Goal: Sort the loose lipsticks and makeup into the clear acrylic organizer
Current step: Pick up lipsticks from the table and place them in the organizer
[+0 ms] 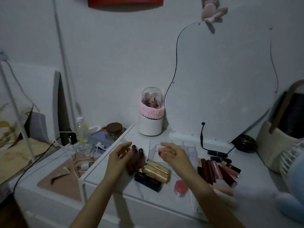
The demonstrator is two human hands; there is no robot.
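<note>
At the far left, a lower side surface holds tangled cables [77, 162], a clear plastic bottle [81, 129] and a jar with a brown lid [114, 129]. To its right stands the white marble-patterned table [115, 180]. The left hand [119, 156] hovers over it with fingers spread and slightly curled, holding nothing, just above a cluster of dark red lip tubes [136, 159] lying side by side. Nearer and right of these lie gold lipstick cases [156, 171] and a black rectangular case [148, 181], touching each other. Farther back stands a white brush holder with a clear dome and pink band [151, 112]. The right hand [171, 153] is also open and empty, fingers loosely curved, poised over the near edge of the clear acrylic organizer [174, 146], which sits mid-table before the curvy mirror [222, 79]. A small pink jar [181, 187] rests near the front. Right of the organizer lies a pile of red and pink lip glosses [218, 171], with dark lipsticks [217, 155] just behind. A woven bag [271, 142] stands at the far right.
</note>
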